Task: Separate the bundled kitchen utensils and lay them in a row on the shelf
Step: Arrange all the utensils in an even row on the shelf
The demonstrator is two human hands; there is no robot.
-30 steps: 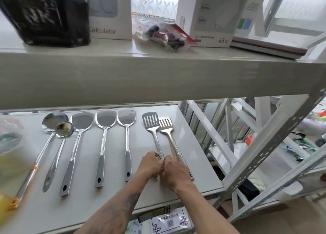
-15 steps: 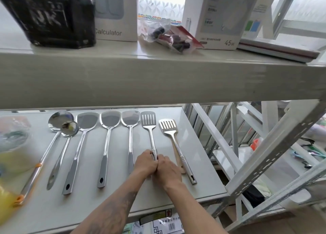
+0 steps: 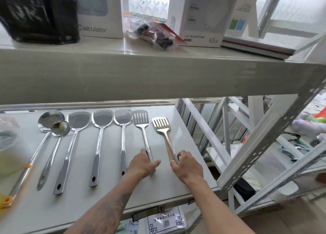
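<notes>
Steel utensils lie side by side on the white shelf [image 3: 158, 195]: two ladles [image 3: 53, 128] at the left, then three solid turners [image 3: 103, 121]. To their right, my left hand [image 3: 141, 165] grips the handle of a slotted turner [image 3: 140, 118] lying straight in line. My right hand [image 3: 187, 165] pinches the handle of a second slotted turner [image 3: 161, 124] at the row's right end, angled slightly, with a gap between the two.
The upper shelf [image 3: 158, 71] overhangs close above the row, carrying boxes [image 3: 197, 15], a black case [image 3: 38, 13] and a plastic bag. A clear container [image 3: 8, 145] stands at the far left. White rack struts [image 3: 264, 136] rise right of the shelf's edge.
The two slotted turners lay together with my hands touching. My left hand has straightened one into the row and my right hand has drawn the other to the right, so the hands are apart.
</notes>
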